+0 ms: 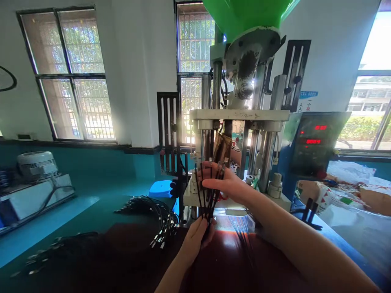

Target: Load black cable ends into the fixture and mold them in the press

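Note:
My left hand [197,236] is wrapped round the lower part of a bundle of thin black cables [207,205] in front of the machine. The cables fan out upward, with small metallic ends at the top. Above it, my right hand [218,179] has its fingers round the upper part of the same cables, thumb on the near side. Behind the hands stands a press-like machine [241,115] with metal columns. Several loose thin cables [242,232] lie at its base, right of my left hand.
Piles of black cables with metal ends [165,228] lie on the left, near a blue object [161,188]. A control box with red digits [317,150] stands right. Plastic bags [351,173] lie beyond it. A green hopper [249,14] hangs overhead.

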The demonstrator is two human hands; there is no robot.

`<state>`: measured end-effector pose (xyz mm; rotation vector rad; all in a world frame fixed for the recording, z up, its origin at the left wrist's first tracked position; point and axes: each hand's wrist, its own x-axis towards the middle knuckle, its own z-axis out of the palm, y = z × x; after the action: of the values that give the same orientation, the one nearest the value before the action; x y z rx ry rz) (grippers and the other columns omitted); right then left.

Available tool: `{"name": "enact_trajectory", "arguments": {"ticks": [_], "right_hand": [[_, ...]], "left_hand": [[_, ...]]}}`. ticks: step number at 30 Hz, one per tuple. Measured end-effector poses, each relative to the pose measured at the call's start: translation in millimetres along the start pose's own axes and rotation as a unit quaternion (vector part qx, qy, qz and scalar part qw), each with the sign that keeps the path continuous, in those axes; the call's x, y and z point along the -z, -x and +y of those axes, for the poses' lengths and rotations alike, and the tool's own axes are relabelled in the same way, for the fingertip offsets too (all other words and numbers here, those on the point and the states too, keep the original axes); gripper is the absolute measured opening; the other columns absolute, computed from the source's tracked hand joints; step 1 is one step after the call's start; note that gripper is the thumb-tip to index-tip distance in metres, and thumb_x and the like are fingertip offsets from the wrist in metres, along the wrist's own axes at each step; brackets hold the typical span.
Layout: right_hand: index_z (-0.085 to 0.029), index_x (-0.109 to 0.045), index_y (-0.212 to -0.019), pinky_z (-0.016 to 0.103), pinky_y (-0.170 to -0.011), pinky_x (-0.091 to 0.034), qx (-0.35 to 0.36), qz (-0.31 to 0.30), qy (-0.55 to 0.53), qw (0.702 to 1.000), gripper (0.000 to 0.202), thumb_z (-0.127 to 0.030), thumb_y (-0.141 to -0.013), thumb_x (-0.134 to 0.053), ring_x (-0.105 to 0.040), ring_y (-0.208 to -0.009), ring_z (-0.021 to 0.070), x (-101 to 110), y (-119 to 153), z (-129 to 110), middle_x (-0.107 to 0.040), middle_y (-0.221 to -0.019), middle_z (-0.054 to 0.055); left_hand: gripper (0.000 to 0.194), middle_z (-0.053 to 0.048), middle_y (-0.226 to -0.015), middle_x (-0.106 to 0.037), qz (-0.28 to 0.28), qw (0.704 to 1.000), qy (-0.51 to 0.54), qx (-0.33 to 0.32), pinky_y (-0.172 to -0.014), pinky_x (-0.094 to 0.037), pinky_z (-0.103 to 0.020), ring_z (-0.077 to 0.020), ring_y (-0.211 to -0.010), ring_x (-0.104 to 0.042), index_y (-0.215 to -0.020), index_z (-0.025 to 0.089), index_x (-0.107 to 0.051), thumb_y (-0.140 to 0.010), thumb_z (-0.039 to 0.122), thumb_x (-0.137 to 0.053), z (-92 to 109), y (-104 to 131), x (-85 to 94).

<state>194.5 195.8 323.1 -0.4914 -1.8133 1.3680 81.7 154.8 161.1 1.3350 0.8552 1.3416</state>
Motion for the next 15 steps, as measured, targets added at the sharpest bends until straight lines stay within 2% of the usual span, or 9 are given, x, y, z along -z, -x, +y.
{"name": "enact_trajectory", "arguments": {"ticks": [2, 5, 7, 9, 10, 12, 13, 15], "right_hand": [[-0.019, -0.053, -0.105, 0.034, -0.075, -0.046, -0.013, 0.001, -0.008, 1.000, 0.047, -0.030, -0.063, -0.072, -0.059, -0.079, 0.0164, 3, 7, 0, -0.063, -0.087, 0.002], [-0.016, -0.059, -0.090, 0.034, -0.069, -0.047, -0.025, -0.001, 0.008, 1.000, 0.029, -0.041, -0.076, -0.059, -0.060, -0.071, 0.0163, 18, 26, 10, -0.065, -0.074, 0.003], [-0.015, -0.063, -0.084, 0.037, -0.077, -0.046, -0.011, 0.022, 0.039, 0.999, 0.032, -0.045, -0.080, -0.052, -0.060, -0.077, 0.0177, 31, 43, 24, -0.065, -0.078, 0.005], [-0.016, -0.065, -0.086, 0.041, -0.089, -0.040, 0.007, 0.058, 0.085, 0.995, 0.033, -0.046, -0.081, -0.051, -0.058, -0.089, 0.0200, 43, 64, 44, -0.065, -0.087, 0.006], [-0.017, -0.066, -0.087, 0.041, -0.093, -0.037, 0.013, 0.070, 0.106, 0.992, 0.034, -0.047, -0.081, -0.052, -0.056, -0.095, 0.0211, 47, 75, 56, -0.064, -0.093, 0.006], [-0.021, -0.066, -0.095, 0.042, -0.098, -0.033, 0.017, 0.082, 0.129, 0.988, 0.034, -0.048, -0.080, -0.052, -0.049, -0.108, 0.0226, 51, 99, 81, -0.058, -0.111, 0.007], [-0.023, -0.065, -0.099, 0.041, -0.100, -0.031, 0.019, 0.091, 0.131, 0.987, 0.034, -0.048, -0.081, -0.051, -0.045, -0.113, 0.0227, 51, 110, 92, -0.053, -0.120, 0.006], [-0.027, -0.061, -0.108, 0.041, -0.103, -0.027, 0.016, 0.134, 0.121, 0.983, 0.034, -0.046, -0.084, -0.048, -0.039, -0.120, 0.0219, 52, 133, 110, -0.046, -0.128, 0.005]], "left_hand": [[0.049, 0.002, -0.057, -0.044, -0.047, 0.998, -0.047, 0.008, -0.040, -0.021, -0.019, -0.0057, -0.043, -0.032, -0.091, 0.011, -0.052, -0.082, 0.056, -0.036, -1, 1, 4.0], [0.045, 0.001, -0.059, -0.048, -0.133, 0.978, -0.154, 0.032, -0.041, -0.026, -0.020, -0.0063, -0.043, -0.036, -0.091, 0.011, -0.054, -0.086, 0.050, -0.030, 2, -1, 17.2], [0.039, -0.002, -0.065, -0.055, -0.136, 0.958, -0.250, 0.037, -0.049, -0.035, -0.022, -0.0090, -0.050, -0.045, -0.089, 0.012, -0.057, -0.086, 0.044, -0.034, 9, -4, 24.6], [0.030, -0.006, -0.088, -0.062, -0.107, 0.939, -0.328, 0.004, -0.068, -0.043, -0.026, -0.0153, -0.074, -0.055, -0.100, 0.015, -0.057, -0.081, 0.036, -0.047, 18, -9, 22.3], [0.035, -0.007, -0.104, -0.060, -0.100, 0.932, -0.348, -0.019, -0.080, -0.042, -0.028, -0.0185, -0.090, -0.054, -0.108, 0.018, -0.055, -0.076, 0.031, -0.054, 22, -12, 15.8], [0.049, -0.007, -0.122, -0.052, -0.143, 0.926, -0.344, -0.055, -0.092, -0.036, -0.031, -0.0218, -0.109, -0.047, -0.118, 0.020, -0.049, -0.070, 0.025, -0.060, 28, -18, -7.7], [0.048, -0.007, -0.120, -0.053, -0.181, 0.925, -0.329, -0.059, -0.092, -0.036, -0.031, -0.0221, -0.108, -0.047, -0.116, 0.019, -0.051, -0.070, 0.024, -0.060, 29, -21, -23.4], [0.034, -0.006, -0.102, -0.061, -0.236, 0.925, -0.292, -0.055, -0.085, -0.040, -0.031, -0.0210, -0.095, -0.053, -0.103, 0.017, -0.057, -0.070, 0.025, -0.060, 25, -27, -56.6]]}}
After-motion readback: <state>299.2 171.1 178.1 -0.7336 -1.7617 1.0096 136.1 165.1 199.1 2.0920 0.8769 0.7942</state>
